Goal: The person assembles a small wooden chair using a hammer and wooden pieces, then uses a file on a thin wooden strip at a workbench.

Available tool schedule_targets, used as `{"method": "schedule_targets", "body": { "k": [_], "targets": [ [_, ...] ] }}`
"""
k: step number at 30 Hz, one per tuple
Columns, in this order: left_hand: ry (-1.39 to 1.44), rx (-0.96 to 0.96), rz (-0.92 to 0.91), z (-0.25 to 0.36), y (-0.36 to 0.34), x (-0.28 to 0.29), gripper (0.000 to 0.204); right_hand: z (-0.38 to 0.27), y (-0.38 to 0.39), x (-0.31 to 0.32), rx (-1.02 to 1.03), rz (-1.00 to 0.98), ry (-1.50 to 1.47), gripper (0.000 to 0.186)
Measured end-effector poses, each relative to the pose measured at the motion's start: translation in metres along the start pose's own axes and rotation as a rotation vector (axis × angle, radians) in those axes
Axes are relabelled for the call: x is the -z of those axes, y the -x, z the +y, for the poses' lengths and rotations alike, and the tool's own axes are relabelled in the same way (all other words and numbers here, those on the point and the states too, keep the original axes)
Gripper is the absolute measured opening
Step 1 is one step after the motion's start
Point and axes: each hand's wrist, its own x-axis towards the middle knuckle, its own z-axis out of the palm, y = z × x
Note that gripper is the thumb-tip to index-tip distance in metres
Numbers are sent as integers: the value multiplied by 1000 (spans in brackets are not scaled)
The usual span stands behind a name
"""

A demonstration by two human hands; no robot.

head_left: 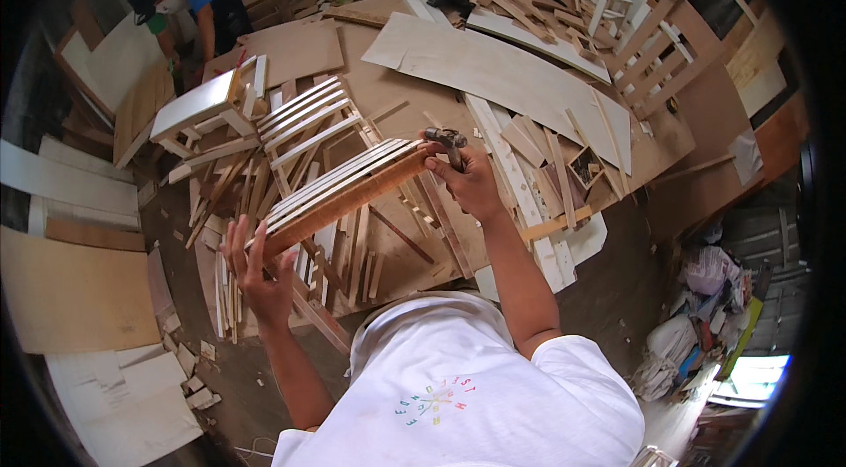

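A long wooden piece with white slat edges [344, 189] and a brown near face spans between my two hands, above the workbench. At its left end my left hand [264, 282] steadies it, fingers spread around the end and thumb on the near side. My right hand [471, 181] is closed around a hammer [448, 137], its metal head pointing up and left. The same hand's fingers also meet the right end of the slatted piece. Just beyond stands a slatted wooden frame [308, 119] with white bars, partly behind the piece.
Loose wooden strips [361, 255] litter the brown workbench [397, 128]. A long white board [502, 84] lies across its far side. At left stands a small white-topped stool [198, 101]. Another person [189, 4] bends at the far left. Bags and scraps [696, 317] are piled at right.
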Motion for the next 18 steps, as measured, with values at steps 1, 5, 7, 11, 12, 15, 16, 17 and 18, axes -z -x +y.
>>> {"method": "schedule_targets", "body": {
  "k": [1, 5, 7, 11, 12, 15, 16, 17, 18],
  "targets": [
    [20, -23, 3, 12, -10, 0, 32, 0, 2, -2, 43, 13, -53, 22],
    [45, -160, 34, 18, -22, -5, 22, -8, 23, -1, 97, 126, -29, 17],
    [22, -175, 8, 36, -21, 5, 23, -9, 46, 10, -45, 198, -73, 15],
    [83, -64, -359, 85, -5, 33, 30, 19, 97, 25, -129, 383, -365, 21],
    [117, -86, -418, 94, 6, 32, 33, 26, 109, 29, -151, 420, -446, 23],
    [165, -106, -653, 117, 32, 22, 39, 56, 137, 45, -266, 540, -543, 22],
    [162, -96, -767, 122, 37, 11, 40, 69, 148, 53, -307, 549, -507, 23],
    [159, -82, -881, 126, 45, -1, 42, 86, 159, 61, -350, 555, -470, 25],
    [186, -59, -917, 128, 56, -11, 42, 99, 164, 68, -381, 552, -444, 27]
  ]
}}
